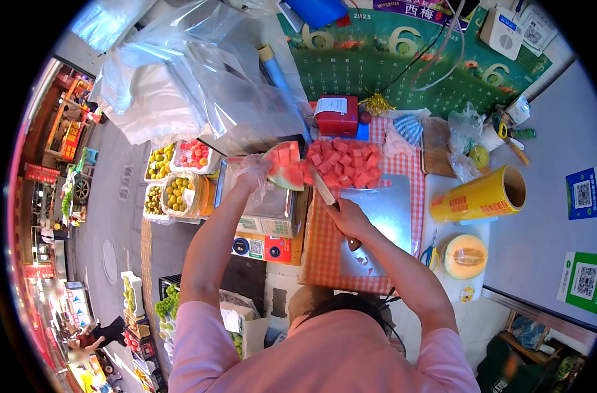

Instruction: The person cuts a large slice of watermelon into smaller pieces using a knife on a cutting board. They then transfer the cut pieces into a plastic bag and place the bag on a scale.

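Observation:
My left hand [252, 173], in a thin clear plastic glove, grips the left end of a cut watermelon wedge [287, 175] with red flesh and a green rind. The wedge lies over the metal top of a scale [280, 204]. My bare right hand [348, 219] is closed round the dark handle of a knife [323, 188]. Its blade points up and left, its tip between the wedge and a heap of watermelon cubes [346, 162]. Beneath the heap, a shiny metal board [387, 213] rests on a red checked cloth [321, 259]. My left fingertips are partly hidden by the glove's glare.
A yellow roll of film [479, 195], half a melon [465, 256] and scissors [430, 253] stand or lie at the right. Behind are a red box [336, 116] and a wooden board [438, 145]. Clear plastic sheeting [200, 78] hangs at upper left above fruit tubs [180, 193].

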Motion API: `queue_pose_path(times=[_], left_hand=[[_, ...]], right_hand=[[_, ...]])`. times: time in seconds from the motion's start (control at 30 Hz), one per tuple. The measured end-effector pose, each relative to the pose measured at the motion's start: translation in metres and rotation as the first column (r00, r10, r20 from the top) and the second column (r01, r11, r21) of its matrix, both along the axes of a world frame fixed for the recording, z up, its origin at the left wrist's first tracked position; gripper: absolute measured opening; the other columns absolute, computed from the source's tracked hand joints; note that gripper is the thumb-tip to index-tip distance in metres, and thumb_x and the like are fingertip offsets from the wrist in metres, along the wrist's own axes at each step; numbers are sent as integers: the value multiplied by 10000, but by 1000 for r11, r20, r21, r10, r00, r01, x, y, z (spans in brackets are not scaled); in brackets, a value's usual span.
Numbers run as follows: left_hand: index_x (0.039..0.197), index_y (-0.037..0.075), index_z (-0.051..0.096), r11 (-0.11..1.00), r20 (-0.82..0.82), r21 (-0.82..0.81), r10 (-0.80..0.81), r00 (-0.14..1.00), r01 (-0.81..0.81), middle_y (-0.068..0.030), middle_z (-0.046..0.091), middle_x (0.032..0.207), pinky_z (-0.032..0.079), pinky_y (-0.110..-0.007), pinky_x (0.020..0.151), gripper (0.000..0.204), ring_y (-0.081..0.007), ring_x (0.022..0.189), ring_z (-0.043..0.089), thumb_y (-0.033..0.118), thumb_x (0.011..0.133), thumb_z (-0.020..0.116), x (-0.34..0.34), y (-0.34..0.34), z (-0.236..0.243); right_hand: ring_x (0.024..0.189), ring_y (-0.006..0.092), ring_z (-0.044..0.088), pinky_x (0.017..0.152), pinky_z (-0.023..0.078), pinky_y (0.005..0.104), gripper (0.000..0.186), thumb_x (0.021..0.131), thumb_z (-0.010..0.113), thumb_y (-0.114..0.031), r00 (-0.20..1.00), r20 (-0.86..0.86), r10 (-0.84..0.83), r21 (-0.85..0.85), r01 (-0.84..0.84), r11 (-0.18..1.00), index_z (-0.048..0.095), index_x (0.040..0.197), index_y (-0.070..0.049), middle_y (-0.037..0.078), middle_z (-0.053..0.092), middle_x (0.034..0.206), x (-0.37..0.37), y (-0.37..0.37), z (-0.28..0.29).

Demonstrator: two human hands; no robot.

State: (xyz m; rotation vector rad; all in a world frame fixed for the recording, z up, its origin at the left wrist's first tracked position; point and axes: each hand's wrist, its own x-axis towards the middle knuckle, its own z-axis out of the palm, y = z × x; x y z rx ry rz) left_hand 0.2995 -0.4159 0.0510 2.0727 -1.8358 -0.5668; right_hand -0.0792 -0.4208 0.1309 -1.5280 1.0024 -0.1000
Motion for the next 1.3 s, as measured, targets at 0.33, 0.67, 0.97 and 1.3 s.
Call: queue_pose_path(times=[0.33, 0.67, 0.97, 1.3], left_hand=[[992, -25, 620, 840, -616, 326, 537, 577, -433, -93, 624, 865, 560, -329, 439, 228, -198, 650, 641, 108, 808, 605, -80, 2, 75], [1105, -13, 666, 870, -471, 210, 490, 733, -447, -142, 708, 928, 522, -347, 723, 423, -220, 801, 675, 274, 797, 620, -56, 2, 40], [1045, 33, 697, 883, -371, 220, 469, 801, -415, -164, 709, 887, 517, -371, 741, 410, -256, 809, 691, 331, 789, 581, -59, -2, 35], [1076, -29, 667, 821, -426, 300, 572, 701, -487, -215, 694, 1010, 516, -364, 797, 468, -277, 934, 684, 315, 772, 572, -53, 8, 13]], right_hand=[[480, 263, 621, 527, 502, 410, 410, 958, 501, -347, 998, -52, -37, 74, 41, 996, 571, 929, 56, 148, 627, 638, -12, 8, -1], [446, 226, 587, 458, 464, 389, 388, 970, 509, -353, 996, 3, -90, 38, 90, 995, 526, 877, 23, 98, 587, 581, 22, 13, 3], [744, 393, 684, 709, 528, 488, 484, 960, 494, -388, 980, -183, -77, -43, 71, 997, 625, 861, 68, 244, 673, 784, 22, 0, -41], [573, 341, 660, 619, 522, 451, 491, 966, 483, -378, 973, -214, -80, -278, 17, 960, 590, 792, 68, 209, 648, 666, 26, 10, -27]])
